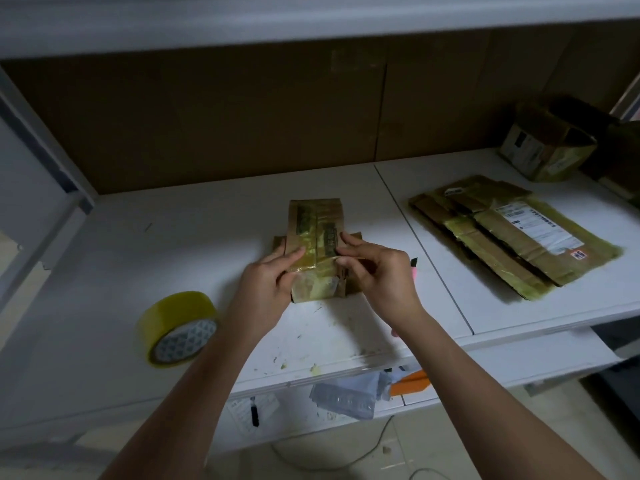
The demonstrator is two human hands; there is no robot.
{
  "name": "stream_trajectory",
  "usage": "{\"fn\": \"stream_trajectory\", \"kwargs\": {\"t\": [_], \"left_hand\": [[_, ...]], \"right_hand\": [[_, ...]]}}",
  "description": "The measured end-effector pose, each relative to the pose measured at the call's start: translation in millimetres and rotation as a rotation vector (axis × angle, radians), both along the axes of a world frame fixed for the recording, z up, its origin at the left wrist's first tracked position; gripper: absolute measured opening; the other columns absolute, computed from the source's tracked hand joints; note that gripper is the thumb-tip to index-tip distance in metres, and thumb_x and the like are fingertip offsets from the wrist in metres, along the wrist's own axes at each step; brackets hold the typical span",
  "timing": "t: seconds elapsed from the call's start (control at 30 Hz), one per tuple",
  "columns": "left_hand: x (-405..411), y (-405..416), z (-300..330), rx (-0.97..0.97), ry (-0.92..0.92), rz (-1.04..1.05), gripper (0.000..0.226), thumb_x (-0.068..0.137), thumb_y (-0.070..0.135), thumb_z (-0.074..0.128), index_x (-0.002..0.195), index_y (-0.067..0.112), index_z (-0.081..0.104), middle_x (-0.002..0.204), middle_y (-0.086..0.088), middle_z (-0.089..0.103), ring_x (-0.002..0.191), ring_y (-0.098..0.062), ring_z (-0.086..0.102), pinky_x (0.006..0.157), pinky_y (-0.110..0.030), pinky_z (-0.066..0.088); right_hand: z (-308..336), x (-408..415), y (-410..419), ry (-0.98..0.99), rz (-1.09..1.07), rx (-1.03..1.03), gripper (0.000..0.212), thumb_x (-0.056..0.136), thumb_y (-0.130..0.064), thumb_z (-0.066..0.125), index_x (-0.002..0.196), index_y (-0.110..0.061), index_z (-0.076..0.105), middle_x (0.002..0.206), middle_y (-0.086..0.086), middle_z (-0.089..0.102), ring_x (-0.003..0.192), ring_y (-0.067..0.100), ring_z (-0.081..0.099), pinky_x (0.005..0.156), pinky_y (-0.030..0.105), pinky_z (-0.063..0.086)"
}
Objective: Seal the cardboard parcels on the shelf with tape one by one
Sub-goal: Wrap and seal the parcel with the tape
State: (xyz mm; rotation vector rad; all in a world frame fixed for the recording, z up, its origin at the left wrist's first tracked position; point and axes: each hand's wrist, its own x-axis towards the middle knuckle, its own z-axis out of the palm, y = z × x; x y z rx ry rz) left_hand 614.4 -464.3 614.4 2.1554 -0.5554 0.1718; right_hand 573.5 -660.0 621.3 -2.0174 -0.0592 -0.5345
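— Where are my hands now?
— Your left hand [268,284] lies flat, fingers straight, on the parcel [317,249] at the shelf [173,244] centre. Your right hand [375,273] pinches the tape strip [313,261].
— How to finish well?
— Press the strip toward 12 o'clock, smooth out bubbles. The tape roll [178,329] waits at 8 o'clock, the flat parcels [512,233] at 3.
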Motion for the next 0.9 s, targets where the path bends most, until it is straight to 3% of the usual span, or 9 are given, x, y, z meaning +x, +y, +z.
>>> {"fn": "stream_trajectory", "kwargs": {"t": [0.13,0.23,0.37,0.53,0.6,0.7,0.77,0.83,0.9], "left_hand": [[1,-1,5,0.058,-0.029,0.009,0.040,0.091,0.000,0.062,0.129,0.009,0.062,0.141,-0.016,0.052,0.122,-0.027,0.060,0.103,-0.043,0.050],[-4,-3,6,0.089,-0.060,-0.007,0.039,0.089,0.001,0.066,0.127,0.009,0.063,0.136,-0.019,0.056,0.117,-0.029,0.063,0.101,-0.039,0.051],[-5,-3,4,0.030,0.030,0.009,0.043,0.085,0.005,0.073,0.125,0.017,0.065,0.135,-0.017,0.056,0.094,-0.026,0.073,0.086,-0.025,0.056],[1,2,7,-0.026,0.117,-0.015,0.041,0.085,0.015,0.072,0.123,0.028,0.062,0.130,-0.011,0.062,0.077,-0.018,0.066,0.080,-0.031,0.059],[-1,0,8,-0.023,0.097,0.002,0.036,0.087,0.017,0.071,0.122,0.024,0.066,0.123,-0.007,0.067,0.079,-0.018,0.068,0.079,-0.032,0.059],[-2,-1,9,0.022,0.080,0.007,0.040,0.088,0.018,0.072,0.126,0.024,0.064,0.127,-0.004,0.065,0.097,-0.012,0.070,0.084,-0.019,0.055],[-2,4,16,0.002,0.147,-0.057,0.051,0.087,0.021,0.073,0.132,0.037,0.057,0.136,0.002,0.058,0.105,-0.003,0.065,0.085,-0.016,0.054],[-2,14,28,-0.039,0.240,-0.136,0.070,0.087,0.025,0.073,0.136,0.060,0.037,0.139,0.016,0.047,0.111,0.000,0.057,0.082,-0.010,0.051],[-2,28,40,-0.024,0.231,-0.084,0.077,0.089,0.029,0.071,0.141,0.063,0.026,0.137,0.017,0.046,0.115,-0.003,0.055,0.089,-0.018,0.051]], "right_hand": [[-7,2,-1,-0.021,-0.011,-0.143,0.039,0.077,-0.002,0.079,0.115,-0.005,0.070,0.132,0.009,0.060,0.116,0.006,0.057,0.098,0.011,0.044],[-14,2,0,-0.098,-0.046,-0.065,0.030,0.080,0.004,0.074,0.110,0.000,0.071,0.124,0.014,0.063,0.113,-0.001,0.055,0.096,0.016,0.049],[-19,3,-4,-0.068,-0.059,0.035,0.022,0.084,0.008,0.068,0.104,0.002,0.073,0.119,0.014,0.067,0.113,-0.003,0.057,0.099,0.021,0.049],[-13,12,-4,-0.047,-0.042,0.008,0.020,0.086,0.010,0.065,0.102,0.003,0.073,0.113,0.013,0.069,0.113,0.007,0.061,0.100,0.020,0.048],[-10,15,-5,-0.023,-0.037,0.003,0.019,0.085,0.007,0.066,0.102,0.002,0.074,0.113,0.010,0.070,0.113,0.009,0.062,0.099,0.018,0.047],[-3,13,-7,0.023,-0.026,-0.030,0.018,0.085,0.002,0.069,0.101,-0.003,0.074,0.110,-0.003,0.069,0.107,0.001,0.063,0.094,0.017,0.050],[5,11,-9,0.055,-0.031,-0.090,0.018,0.085,0.000,0.071,0.102,-0.005,0.074,0.113,-0.006,0.068,0.097,0.003,0.067,0.090,0.026,0.055],[17,8,-12,0.089,-0.027,-0.203,0.024,0.084,0.000,0.070,0.106,-0.008,0.073,0.116,-0.001,0.070,0.097,0.015,0.069,0.087,0.038,0.056],[31,5,-11,0.106,-0.008,-0.375,0.031,0.082,0.000,0.069,0.111,-0.012,0.071,0.118,0.005,0.069,0.106,0.025,0.065,0.087,0.042,0.055]]}}
